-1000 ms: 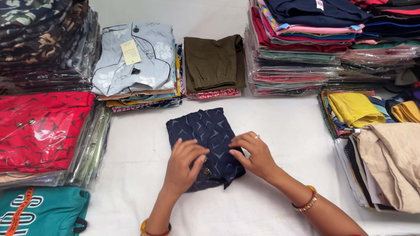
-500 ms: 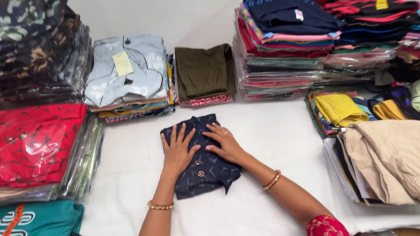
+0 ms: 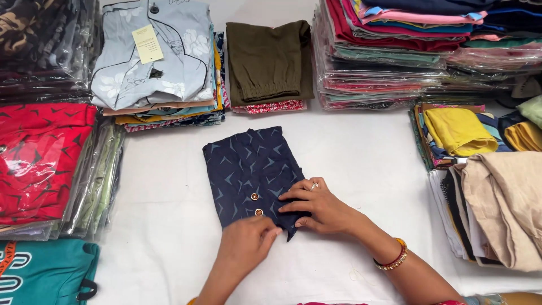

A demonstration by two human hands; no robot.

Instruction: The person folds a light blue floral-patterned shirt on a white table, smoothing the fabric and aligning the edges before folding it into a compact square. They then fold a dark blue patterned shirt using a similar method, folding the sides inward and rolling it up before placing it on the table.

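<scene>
While the folded navy garment (image 3: 251,169) lay flat near the middle of the white tabletop (image 3: 361,164), we kept both hands at its near edge, and we judged the step in hand to be the squaring-up of the last fold. Our left hand (image 3: 245,243) was curled, its fingertips pinching the lower hem just below the two small brass-coloured buttons (image 3: 256,204). Our right hand (image 3: 319,206) lay beside it with fingers extended and close together, pressing the lower right corner of the cloth, where a pointed flap hung past the otherwise straight outline. The garment touched none of the stock around it: the pale blue printed shirt (image 3: 152,56) and the olive folded piece (image 3: 268,59) sat on their stacks beyond it, the red packaged shirts (image 3: 39,158) lay well to the left, and the bagged piles (image 3: 395,62) and beige cloth (image 3: 502,203) stood well to the right. We judged the fold nearly complete. As we judged it, the next move called for tucking the protruding corner under or inward while the pressing hand held the layers from shifting, then smoothing the face so the edges aligned.
</scene>
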